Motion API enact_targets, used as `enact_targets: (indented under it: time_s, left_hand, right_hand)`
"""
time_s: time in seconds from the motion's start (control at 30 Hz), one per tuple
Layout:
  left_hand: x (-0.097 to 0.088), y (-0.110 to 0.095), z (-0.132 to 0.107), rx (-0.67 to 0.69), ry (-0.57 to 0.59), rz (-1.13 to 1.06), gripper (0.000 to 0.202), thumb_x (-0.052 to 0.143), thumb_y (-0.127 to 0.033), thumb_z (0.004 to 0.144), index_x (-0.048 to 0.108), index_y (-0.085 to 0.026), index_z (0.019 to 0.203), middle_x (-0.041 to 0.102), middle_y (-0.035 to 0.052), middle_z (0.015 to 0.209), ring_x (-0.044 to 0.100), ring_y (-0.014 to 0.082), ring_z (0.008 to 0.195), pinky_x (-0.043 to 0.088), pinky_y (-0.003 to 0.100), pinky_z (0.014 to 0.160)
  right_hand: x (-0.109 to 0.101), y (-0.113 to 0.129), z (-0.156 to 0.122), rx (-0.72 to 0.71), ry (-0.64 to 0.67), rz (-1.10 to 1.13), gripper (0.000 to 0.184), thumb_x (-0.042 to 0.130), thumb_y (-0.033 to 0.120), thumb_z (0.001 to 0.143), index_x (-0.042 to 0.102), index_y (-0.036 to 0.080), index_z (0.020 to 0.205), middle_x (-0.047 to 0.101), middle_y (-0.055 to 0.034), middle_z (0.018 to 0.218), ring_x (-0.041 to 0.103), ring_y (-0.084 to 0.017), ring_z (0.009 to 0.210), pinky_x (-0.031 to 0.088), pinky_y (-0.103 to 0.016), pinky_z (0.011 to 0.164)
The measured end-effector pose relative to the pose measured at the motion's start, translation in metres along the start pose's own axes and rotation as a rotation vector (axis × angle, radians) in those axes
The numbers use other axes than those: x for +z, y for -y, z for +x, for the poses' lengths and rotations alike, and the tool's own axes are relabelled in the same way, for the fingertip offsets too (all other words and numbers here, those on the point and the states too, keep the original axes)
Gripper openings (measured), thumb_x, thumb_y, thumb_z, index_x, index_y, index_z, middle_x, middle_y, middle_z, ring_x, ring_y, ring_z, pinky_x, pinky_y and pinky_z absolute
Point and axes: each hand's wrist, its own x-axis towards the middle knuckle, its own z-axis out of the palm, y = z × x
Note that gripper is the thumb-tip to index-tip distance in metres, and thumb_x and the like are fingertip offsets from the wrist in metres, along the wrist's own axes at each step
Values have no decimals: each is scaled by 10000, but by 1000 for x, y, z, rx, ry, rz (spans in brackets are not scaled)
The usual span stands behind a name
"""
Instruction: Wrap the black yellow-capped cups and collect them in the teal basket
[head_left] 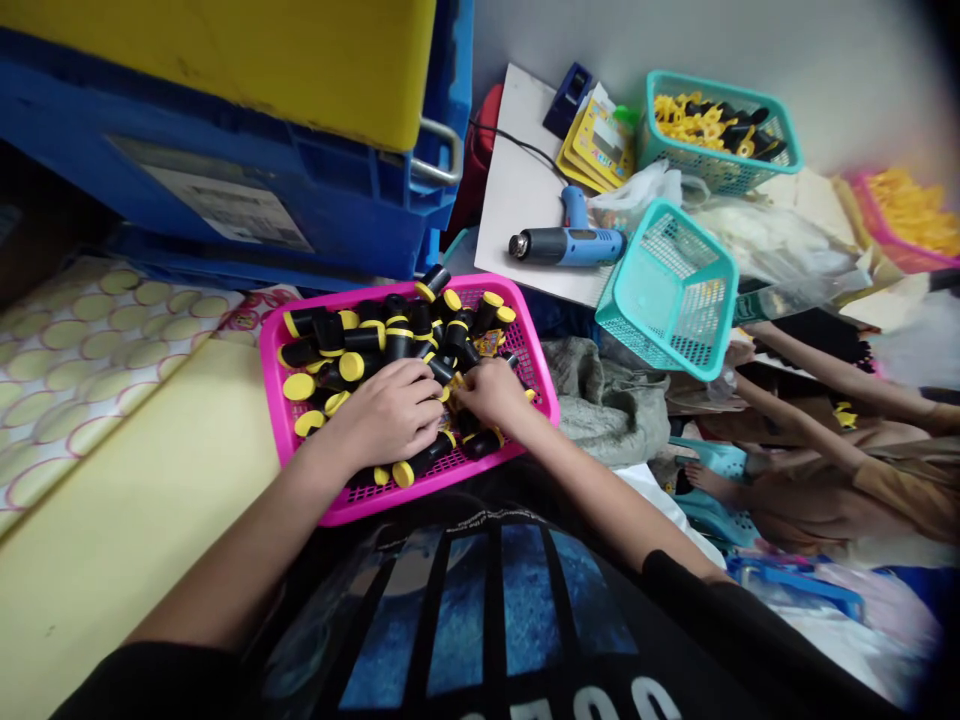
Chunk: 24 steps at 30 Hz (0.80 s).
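Black T-shirt [480, 620] leans close over the pink basket [480, 283] for reach; my left hand [386, 412] spreads across black-and-yellow cylinders [397, 340], right hand [491, 392] bunched beside it.

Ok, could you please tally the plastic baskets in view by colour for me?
Pink: 2 (the basket of black-and-yellow cylinders, the blurred basket of yellow pieces)
Teal: 2 (the basket of yellow and black pieces, the tilted basket)
Total: 4
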Motion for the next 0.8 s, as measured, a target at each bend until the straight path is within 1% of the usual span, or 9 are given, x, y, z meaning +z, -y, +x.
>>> enact_targets:
  time_s: [0.13, 0.2, 0.27, 0.37, 0.43, 0.53, 0.63, 0.73, 0.8]
  left_hand:
    - [1, 1, 2, -28, 20, -37, 191, 527, -171, 845, 713, -164, 806, 719, 68, 893, 567, 249, 954, 471, 425, 931]
    - [3, 0, 5, -45, 43, -56, 187, 529, -167, 835, 715, -169, 829, 716, 71, 888, 572, 249, 946, 467, 434, 928]
    - [4, -3, 11, -53, 49, -78, 195, 534, -174, 825, 713, -174, 903, 710, 78, 916, 580, 249, 951, 464, 442, 932]
    - [0, -11, 20, -27, -95, -90, 207, 549, -196, 821, 694, -163, 965, 694, 96, 945, 601, 232, 920, 493, 396, 871]
    - [-7, -17, 24, -52, -292, -29, 120, 561, -177, 816, 679, -163, 829, 676, 84, 833, 602, 203, 806, 508, 335, 755]
    - [-16, -22, 26, -310, -486, 95, 207, 561, -138, 824, 585, -184, 624, 597, 37, 642, 549, 163, 642, 469, 282, 621]
    - [-20, -24, 24, -667, -483, 49, 232, 554, -190, 868, 598, -180, 640, 609, 30, 658, 573, 154, 649, 466, 275, 641]
    - [-18, -33, 28, -976, -517, -236, 173, 583, -295, 869, 670, -180, 774, 678, 43, 790, 627, 157, 719, 493, 268, 679]
    - [-15, -41, 37, -1153, -560, -638, 241, 592, -379, 858, 670, -192, 989, 703, 50, 900, 656, 169, 759, 517, 267, 651]
  right_hand:
    - [-40, -35, -11, 45, -65, 310, 371, 615, 415, 793, 646, 46, 770, 520, -28, 717, 384, -1, 627, 245, -153, 605]
    - [-55, -48, -17, 45, -120, 526, 396, 632, 439, 775, 624, 45, 801, 516, -11, 719, 374, 13, 599, 243, -137, 576]
    - [-64, -55, -18, -38, -114, 746, 438, 636, 474, 763, 605, 46, 856, 535, -8, 755, 397, 16, 613, 278, -115, 584]
    - [-69, -50, -8, -202, 35, 978, 524, 681, 523, 695, 580, 40, 870, 556, -19, 787, 431, 10, 638, 325, -103, 602]
    - [-68, -41, 4, -284, 138, 1023, 538, 696, 527, 674, 587, 37, 868, 565, -25, 798, 455, 3, 655, 343, -102, 609]
    - [-63, -28, 22, -376, 198, 926, 418, 650, 444, 751, 625, 40, 854, 569, -24, 773, 456, 4, 657, 322, -98, 605]
    - [-58, -28, 33, -394, 137, 870, 302, 633, 333, 778, 626, 71, 928, 568, -11, 758, 458, 2, 653, 311, -101, 615]
    - [-56, -36, 33, -543, -35, 956, 304, 666, 366, 766, 590, 83, 848, 560, -15, 791, 483, -19, 722, 366, -134, 705]
    - [-55, -41, 27, -767, -221, 940, 298, 637, 361, 800, 584, 79, 723, 556, -34, 860, 497, -40, 846, 381, -181, 839]
